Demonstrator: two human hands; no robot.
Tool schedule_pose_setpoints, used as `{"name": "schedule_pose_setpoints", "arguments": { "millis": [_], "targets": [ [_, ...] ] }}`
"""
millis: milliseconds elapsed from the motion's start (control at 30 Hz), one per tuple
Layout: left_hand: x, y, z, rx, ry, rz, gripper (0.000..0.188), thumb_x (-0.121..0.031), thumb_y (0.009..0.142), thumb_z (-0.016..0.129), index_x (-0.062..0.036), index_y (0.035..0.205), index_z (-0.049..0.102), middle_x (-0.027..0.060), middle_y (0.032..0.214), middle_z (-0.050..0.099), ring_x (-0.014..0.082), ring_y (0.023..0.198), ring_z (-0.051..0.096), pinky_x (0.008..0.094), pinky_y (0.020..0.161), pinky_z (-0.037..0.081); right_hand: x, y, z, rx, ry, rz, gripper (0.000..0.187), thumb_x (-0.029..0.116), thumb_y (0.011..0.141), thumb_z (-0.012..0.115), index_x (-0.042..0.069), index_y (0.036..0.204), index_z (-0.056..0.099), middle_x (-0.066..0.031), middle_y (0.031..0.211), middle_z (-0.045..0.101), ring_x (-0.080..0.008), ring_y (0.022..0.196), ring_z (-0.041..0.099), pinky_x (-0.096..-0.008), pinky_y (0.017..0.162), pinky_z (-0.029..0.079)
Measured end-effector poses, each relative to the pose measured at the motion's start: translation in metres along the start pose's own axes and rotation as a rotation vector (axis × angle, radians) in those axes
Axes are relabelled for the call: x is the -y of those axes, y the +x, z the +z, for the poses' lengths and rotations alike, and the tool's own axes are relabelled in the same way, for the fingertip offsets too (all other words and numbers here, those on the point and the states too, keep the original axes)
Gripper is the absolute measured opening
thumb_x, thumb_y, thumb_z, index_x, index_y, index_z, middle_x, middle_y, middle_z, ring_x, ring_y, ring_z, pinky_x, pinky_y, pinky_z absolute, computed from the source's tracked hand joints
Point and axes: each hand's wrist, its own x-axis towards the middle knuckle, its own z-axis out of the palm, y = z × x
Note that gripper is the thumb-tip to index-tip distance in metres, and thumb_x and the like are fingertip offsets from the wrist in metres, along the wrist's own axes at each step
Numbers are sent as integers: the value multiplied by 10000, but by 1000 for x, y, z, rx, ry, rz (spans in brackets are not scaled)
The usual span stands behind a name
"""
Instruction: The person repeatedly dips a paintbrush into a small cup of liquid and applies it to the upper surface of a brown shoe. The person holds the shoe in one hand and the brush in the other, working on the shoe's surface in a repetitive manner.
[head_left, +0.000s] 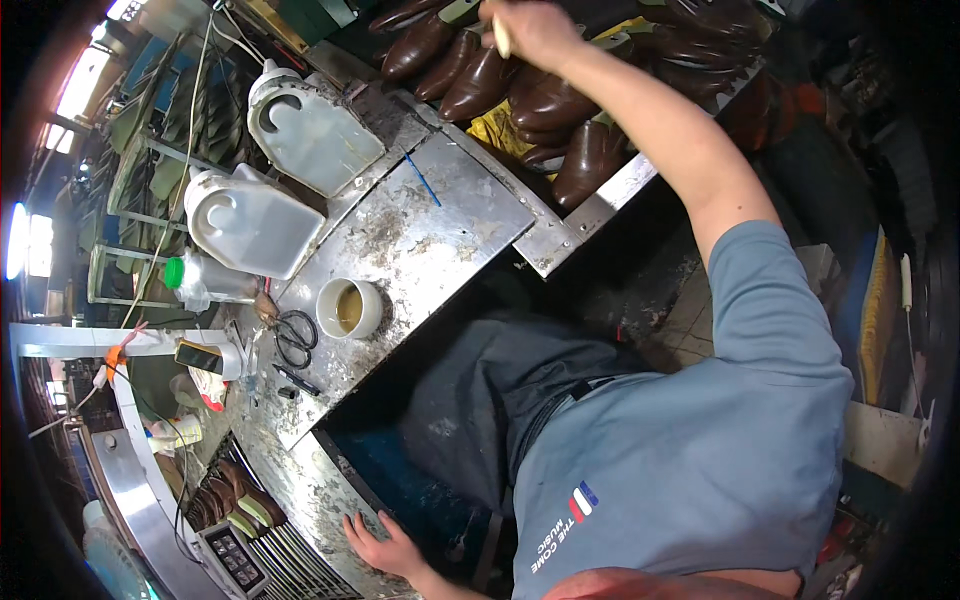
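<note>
right hand curled round a pale stick by brown shoes; left hand empty, fingers spread, resting on bench edge.

Can read white block capitals — short, two-line — on chest of grey-blue T-shirt; slanted, beside blue, white and red emblem; can't read marks on pale-framed panel — too small in view.

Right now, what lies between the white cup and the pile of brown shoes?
In the head view, stained metal tabletop lies between the white cup and the brown shoes, with a thin blue stick on it.
</note>
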Motion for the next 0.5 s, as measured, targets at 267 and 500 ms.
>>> {"name": "schedule_pose_setpoints", "arguments": {
  "millis": [267, 500],
  "targets": [
    [-66, 49, -5, 9, -306, 111, 396, -164, 881, 706, 43, 1211, 639, 213, 1341, 598, 398, 1227, 571, 458, 1050, 439, 37, 29, -166, -548, 857, 110, 386, 222, 861, 818, 55, 1085, 552, -64, 951, 700, -152, 853, 680, -269, 713, 565],
    [-148, 98, -16, 491, -1342, 220, 1096, -510, 655, 914, 49, 1461, 424, 196, 1425, 551, 281, 1315, 538, 413, 1098, 412, 206, -43, -178, 120, 1702, -104, 358, 215, 939, 699, 60, 1215, 530, -131, 997, 727, -220, 933, 706, -341, 803, 562]
  ]
}}
